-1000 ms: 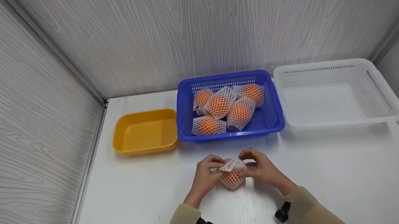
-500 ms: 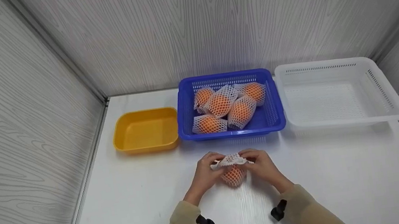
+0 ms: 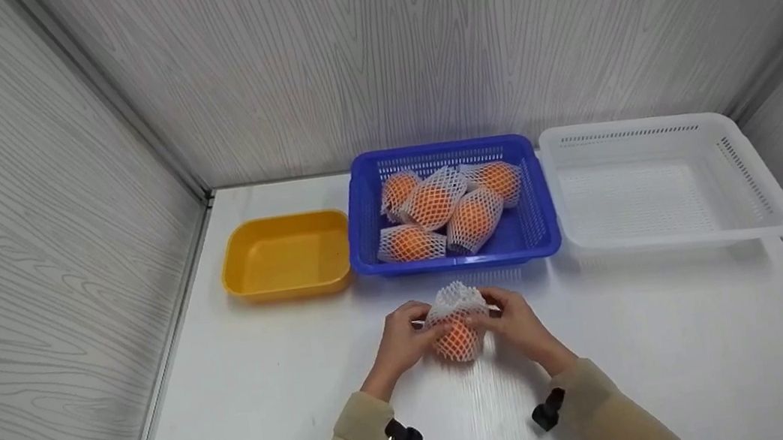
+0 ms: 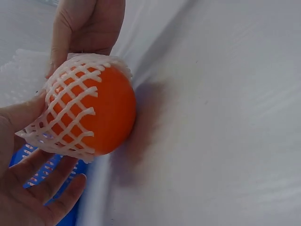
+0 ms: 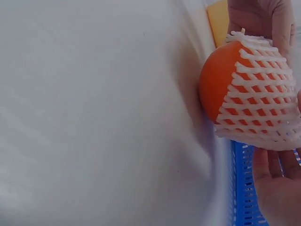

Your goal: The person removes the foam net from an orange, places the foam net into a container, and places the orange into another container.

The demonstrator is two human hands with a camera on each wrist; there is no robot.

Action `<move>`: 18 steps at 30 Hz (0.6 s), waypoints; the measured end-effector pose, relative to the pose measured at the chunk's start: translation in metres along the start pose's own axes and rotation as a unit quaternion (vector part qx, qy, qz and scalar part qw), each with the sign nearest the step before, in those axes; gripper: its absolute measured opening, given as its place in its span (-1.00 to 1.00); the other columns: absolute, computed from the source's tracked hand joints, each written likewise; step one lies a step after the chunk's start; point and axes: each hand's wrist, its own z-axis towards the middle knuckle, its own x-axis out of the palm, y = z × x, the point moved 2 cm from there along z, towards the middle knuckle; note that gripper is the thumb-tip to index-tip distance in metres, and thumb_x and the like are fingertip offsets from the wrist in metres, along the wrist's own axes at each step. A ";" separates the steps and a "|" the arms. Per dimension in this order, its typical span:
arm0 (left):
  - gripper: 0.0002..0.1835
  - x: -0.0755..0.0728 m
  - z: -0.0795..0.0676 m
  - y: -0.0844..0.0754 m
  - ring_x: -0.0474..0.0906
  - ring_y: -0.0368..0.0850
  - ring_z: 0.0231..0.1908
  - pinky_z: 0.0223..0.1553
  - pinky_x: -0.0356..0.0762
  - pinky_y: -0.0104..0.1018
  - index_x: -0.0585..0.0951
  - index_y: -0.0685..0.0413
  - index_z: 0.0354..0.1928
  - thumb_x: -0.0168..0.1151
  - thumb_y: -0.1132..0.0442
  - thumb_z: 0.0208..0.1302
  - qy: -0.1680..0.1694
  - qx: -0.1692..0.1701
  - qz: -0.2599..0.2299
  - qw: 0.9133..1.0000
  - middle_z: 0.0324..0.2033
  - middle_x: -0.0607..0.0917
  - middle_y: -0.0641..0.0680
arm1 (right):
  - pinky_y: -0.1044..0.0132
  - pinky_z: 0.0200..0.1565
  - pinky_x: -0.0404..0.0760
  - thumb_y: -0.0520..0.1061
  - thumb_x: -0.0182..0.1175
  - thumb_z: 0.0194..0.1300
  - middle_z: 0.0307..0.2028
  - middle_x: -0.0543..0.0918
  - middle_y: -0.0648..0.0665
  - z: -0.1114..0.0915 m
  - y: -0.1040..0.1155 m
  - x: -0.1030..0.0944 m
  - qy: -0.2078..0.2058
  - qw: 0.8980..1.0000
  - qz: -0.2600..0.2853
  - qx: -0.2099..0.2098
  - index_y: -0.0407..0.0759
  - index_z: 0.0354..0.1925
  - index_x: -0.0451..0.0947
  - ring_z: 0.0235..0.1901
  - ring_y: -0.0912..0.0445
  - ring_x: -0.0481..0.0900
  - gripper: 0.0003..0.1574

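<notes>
An orange [image 4: 117, 110] sits partly inside a white foam net [image 3: 457, 301] on the table, in front of the blue basket. In both wrist views its end nearest the camera is bare, while the mesh wraps the rest. My left hand [image 3: 401, 340] holds the net from the left, its thumb on the mesh and the other fingers on the far side. From the right, my right hand [image 3: 519, 326] grips the opposite side of the net in the same way. The loose end of the net stands up beyond the orange, toward the basket. Some fingertips are hidden behind the mesh.
A blue basket [image 3: 458, 263] with several net-wrapped oranges [image 3: 473, 218] stands just beyond my hands. To its left is a yellow tub [image 3: 289, 292], to its right a white basket [image 3: 674, 240]. Grey wood-grain panels [image 3: 370, 56] enclose the white table [image 3: 249, 405] at back and sides.
The net's upper part, bunched and folded over a second ago, has spread and now stands up above the orange. Both hands have stayed in nearly the same place, with fingers shifted along the net.
</notes>
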 end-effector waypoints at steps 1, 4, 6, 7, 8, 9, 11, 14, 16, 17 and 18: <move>-0.71 0.000 0.000 0.001 0.59 -0.15 -0.19 -0.15 0.61 -0.28 0.74 0.14 -0.23 0.47 0.07 0.13 -0.006 0.001 -0.002 1.000 -0.26 0.68 -0.04 | 0.10 0.16 0.50 -0.16 0.44 0.17 0.06 0.61 -0.22 -0.001 -0.001 0.000 0.012 1.000 0.005 0.009 -0.37 0.18 0.51 0.11 -0.07 0.51 -0.35; -0.74 -0.001 0.001 0.002 0.59 -0.15 -0.24 -0.19 0.63 -0.29 0.75 0.16 -0.27 0.48 0.11 0.13 -0.021 0.008 -0.011 1.000 -0.31 0.68 -0.02 | 0.08 0.19 0.45 -0.09 0.42 0.19 0.05 0.62 -0.21 -0.001 -0.004 -0.001 0.032 0.999 0.006 0.042 -0.36 0.18 0.51 0.11 -0.05 0.52 -0.34; -0.77 0.000 0.003 0.003 0.60 -0.15 -0.26 -0.21 0.63 -0.29 0.75 0.18 -0.30 0.49 0.15 0.12 -0.031 0.009 -0.020 0.999 -0.34 0.68 -0.02 | 0.12 0.11 0.50 -0.08 0.42 0.18 -0.04 0.67 -0.20 -0.001 -0.004 0.000 0.028 0.998 0.007 0.059 -0.34 0.11 0.59 0.00 -0.01 0.56 -0.42; -0.78 0.000 0.003 0.004 0.60 -0.15 -0.26 -0.21 0.64 -0.29 0.75 0.18 -0.30 0.49 0.16 0.12 -0.035 0.006 -0.025 0.999 -0.35 0.68 -0.02 | 0.15 0.05 0.52 -0.07 0.42 0.18 -0.09 0.68 -0.18 -0.001 -0.004 0.000 0.022 0.998 0.005 0.064 -0.33 0.06 0.62 -0.06 0.01 0.58 -0.46; -0.78 0.000 0.004 0.005 0.60 -0.13 -0.25 -0.21 0.64 -0.28 0.75 0.19 -0.30 0.50 0.18 0.11 -0.036 0.004 -0.032 0.999 -0.34 0.69 0.00 | 0.18 -0.02 0.54 -0.07 0.43 0.17 -0.15 0.70 -0.17 0.000 -0.003 0.000 0.013 0.998 0.005 0.068 -0.32 0.01 0.65 -0.12 0.02 0.58 -0.51; -0.77 0.000 0.005 0.005 0.60 -0.11 -0.23 -0.18 0.64 -0.26 0.74 0.20 -0.27 0.50 0.19 0.11 -0.036 -0.001 -0.041 0.999 -0.32 0.69 0.02 | 0.19 -0.09 0.56 -0.08 0.44 0.16 -0.20 0.71 -0.17 0.001 -0.002 0.000 0.003 0.997 0.008 0.071 -0.31 -0.04 0.68 -0.18 0.02 0.59 -0.55; -0.70 0.001 0.006 0.006 0.58 -0.04 -0.14 -0.11 0.62 -0.20 0.71 0.24 -0.15 0.49 0.22 0.12 -0.025 -0.015 -0.063 0.998 -0.21 0.67 0.07 | 0.23 -0.20 0.57 -0.09 0.46 0.12 -0.29 0.71 -0.15 0.002 -0.001 0.000 -0.020 0.997 0.015 0.079 -0.28 -0.13 0.72 -0.27 0.05 0.58 -0.62; -0.52 0.003 0.007 0.008 0.52 0.03 0.02 0.04 0.55 -0.10 0.60 0.25 0.09 0.45 0.20 0.17 0.006 -0.047 -0.091 0.995 -0.03 0.62 0.13 | 0.25 -0.28 0.57 -0.09 0.49 0.07 -0.36 0.72 -0.13 0.004 0.001 0.001 -0.050 0.994 0.019 0.090 -0.24 -0.24 0.75 -0.35 0.07 0.58 -0.70; -0.46 0.005 0.007 0.008 0.51 0.03 0.06 0.09 0.52 -0.09 0.54 0.24 0.16 0.43 0.14 0.20 0.024 -0.071 -0.096 0.993 0.02 0.60 0.13 | 0.25 -0.30 0.56 -0.09 0.50 0.04 -0.38 0.72 -0.12 0.004 0.002 0.002 -0.064 0.994 0.018 0.092 -0.23 -0.28 0.76 -0.38 0.07 0.57 -0.72; -0.45 0.005 0.007 0.008 0.52 0.01 0.06 0.10 0.51 -0.09 0.54 0.23 0.15 0.43 0.10 0.20 0.029 -0.081 -0.096 0.992 0.02 0.61 0.12 | 0.25 -0.31 0.56 -0.08 0.51 0.04 -0.40 0.71 -0.12 0.004 0.002 0.002 -0.068 0.993 0.015 0.092 -0.22 -0.30 0.76 -0.39 0.07 0.56 -0.72; -0.46 0.005 0.006 0.005 0.53 0.01 0.05 0.10 0.51 -0.08 0.55 0.24 0.14 0.42 0.09 0.21 0.031 -0.089 -0.096 0.991 0.01 0.62 0.12 | 0.26 -0.32 0.55 -0.08 0.51 0.04 -0.41 0.71 -0.12 0.005 0.002 0.003 -0.073 0.993 0.013 0.090 -0.23 -0.31 0.76 -0.41 0.08 0.55 -0.73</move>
